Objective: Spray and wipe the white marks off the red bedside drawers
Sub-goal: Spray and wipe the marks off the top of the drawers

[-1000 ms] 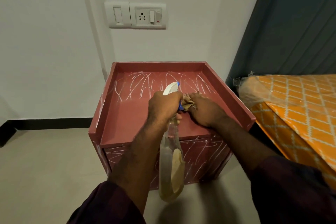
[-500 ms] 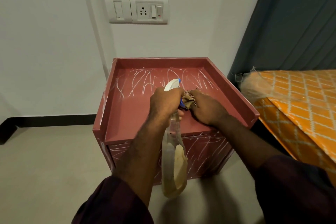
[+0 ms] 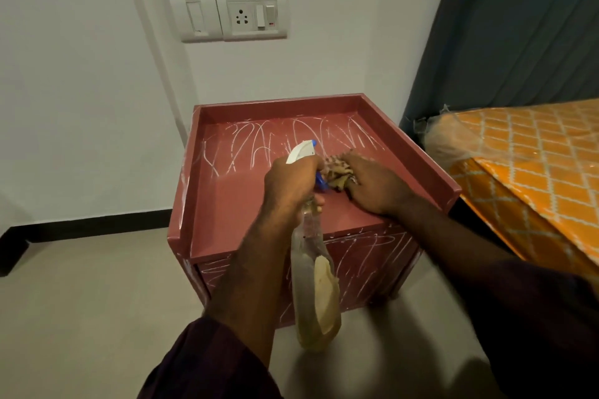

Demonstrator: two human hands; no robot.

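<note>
Two hands meet over the middle of the red drawers [image 3: 227, 204], seen from the head camera looking down. The left hand [image 3: 291, 181] grips the neck of a spray bottle [image 3: 316, 288], fingers wrapped round it. The bottle's white nozzle points away toward the back rim and its clear body hangs down in front of the drawer face. The right hand [image 3: 376, 188] lies palm down on the top, holding a bunched cloth [image 3: 338, 172] under its fingers, just beside the left hand's knuckles.

A raised rim runs along the left, back and right edges of the top; the front edge lies flush with the surface. White marks [image 3: 291, 139] scribble across the back half of the top, right up to the back rim, while the front half around the hands shows plain red. More white lines cross the front face and streak the left rim.

The drawers stand close against the wall [image 3: 81, 91], below a switch plate [image 3: 249, 16]. Bare floor [image 3: 81, 301] spreads wide to the left and in front. On the right, only a narrow dark gap separates the drawers from a bed [image 3: 534, 152] in an orange patterned cover, with a dark curtain [image 3: 518, 26] behind it.
</note>
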